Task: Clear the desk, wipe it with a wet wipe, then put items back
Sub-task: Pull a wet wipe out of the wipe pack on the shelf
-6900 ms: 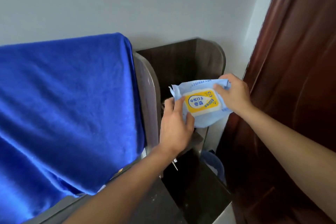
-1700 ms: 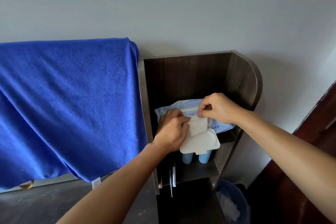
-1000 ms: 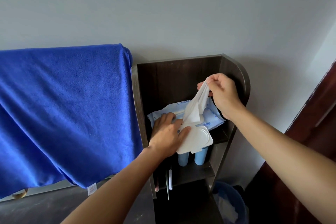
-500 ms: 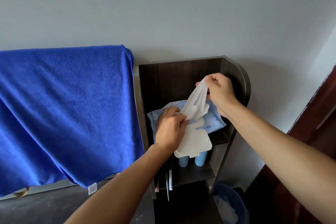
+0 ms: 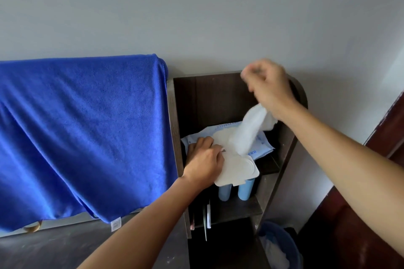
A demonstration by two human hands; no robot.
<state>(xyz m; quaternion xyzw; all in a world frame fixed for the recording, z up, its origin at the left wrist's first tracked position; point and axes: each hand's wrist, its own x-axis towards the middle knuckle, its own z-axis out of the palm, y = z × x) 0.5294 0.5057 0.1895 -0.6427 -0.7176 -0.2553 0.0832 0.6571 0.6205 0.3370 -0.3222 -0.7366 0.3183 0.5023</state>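
Since half a second ago my right hand [image 5: 267,91] has swung up and to the right, now high against the shelf unit's [image 5: 291,137] back panel, and the wet wipe [image 5: 248,132] has drawn out longer behind it. The hand is motion-blurred, but its fingers are curled tight and the wipe's upper end trails out from under the fist, so I read it as gripped there.

My left hand [image 5: 203,159] lies lower, centre of frame, fingers laid flat over the wipe pack [image 5: 262,147], pressing it onto the shelf; the white lid flap [image 5: 239,170] hangs open toward me, over 2 blue cups [image 5: 246,189].

What matters next: the wipe's long axis runs from the pack's opening up and right to my fist, and I cannot tell whether its lower end has come free. I'd keep pulling along that line. Then the desk [image 5: 54,247] lies down-left, under the blue towel [image 5: 83,133], so the right hand must cross over.
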